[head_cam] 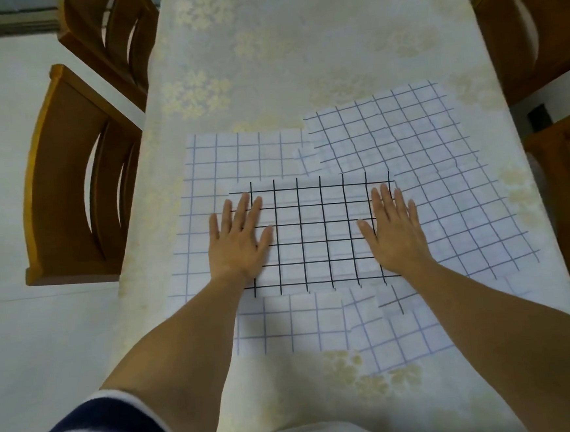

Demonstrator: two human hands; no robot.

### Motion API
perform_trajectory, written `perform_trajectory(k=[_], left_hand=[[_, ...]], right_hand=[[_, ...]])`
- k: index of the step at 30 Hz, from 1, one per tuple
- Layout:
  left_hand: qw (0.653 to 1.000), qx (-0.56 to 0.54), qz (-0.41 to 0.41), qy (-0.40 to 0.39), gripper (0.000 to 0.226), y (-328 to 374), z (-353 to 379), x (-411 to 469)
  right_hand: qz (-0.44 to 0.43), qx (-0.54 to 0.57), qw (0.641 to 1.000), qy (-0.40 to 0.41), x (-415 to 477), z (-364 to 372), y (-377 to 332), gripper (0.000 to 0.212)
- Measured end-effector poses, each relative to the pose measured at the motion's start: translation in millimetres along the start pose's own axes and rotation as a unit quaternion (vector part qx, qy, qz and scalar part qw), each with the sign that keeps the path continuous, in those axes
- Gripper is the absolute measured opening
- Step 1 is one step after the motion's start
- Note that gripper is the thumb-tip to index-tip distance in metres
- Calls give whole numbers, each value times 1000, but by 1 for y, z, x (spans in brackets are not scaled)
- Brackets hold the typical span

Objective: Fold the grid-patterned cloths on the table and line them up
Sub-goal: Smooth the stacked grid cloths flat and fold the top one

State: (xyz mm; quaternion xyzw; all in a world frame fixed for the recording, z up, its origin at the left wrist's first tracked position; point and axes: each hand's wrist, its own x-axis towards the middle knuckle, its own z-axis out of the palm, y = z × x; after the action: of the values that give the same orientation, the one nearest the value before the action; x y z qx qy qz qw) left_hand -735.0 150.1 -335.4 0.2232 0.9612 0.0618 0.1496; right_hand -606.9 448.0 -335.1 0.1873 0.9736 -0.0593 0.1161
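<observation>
In the head view, a black-lined cloth (pixel 315 234) lay in the middle of the tabletop (pixel 297 44). It sat on top of bigger cloths with pale blue lines. The left hand (pixel 241 239) lay flat on its 9 o'clock side. The right hand (pixel 392 231) lay flat on its 3 o'clock side. All the fingers (pixel 243 207) were straight and spread wide, and they held nothing. I think the hands pressed down like this to smooth the cloth so it would stay flat and neat.

One pale cloth (pixel 238 158) stuck out from under it toward 10 o'clock. A tilted cloth (pixel 443 169) spread out toward 2 o'clock and reached round to 5 o'clock. These two overlapped and looked wide open, so they likely had folding left to do. No cloths were lined up yet. Wooden chairs (pixel 80 184) stood at the 9 o'clock and 3 o'clock sides of the tabletop.
</observation>
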Motion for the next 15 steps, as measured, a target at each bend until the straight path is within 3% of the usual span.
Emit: perform_trajectory(k=[5, 10, 15], left_hand=[[996, -44, 29, 75, 63, 26, -9, 7], [988, -95, 114, 44, 52, 63, -7, 41], [998, -30, 50, 30, 57, 20, -6, 38]], right_hand=[[16, 32, 998, 47, 11, -14, -48, 72], [-69, 54, 996, 10, 43, -17, -116, 62], [-40, 5, 999, -6, 42, -2, -76, 69]])
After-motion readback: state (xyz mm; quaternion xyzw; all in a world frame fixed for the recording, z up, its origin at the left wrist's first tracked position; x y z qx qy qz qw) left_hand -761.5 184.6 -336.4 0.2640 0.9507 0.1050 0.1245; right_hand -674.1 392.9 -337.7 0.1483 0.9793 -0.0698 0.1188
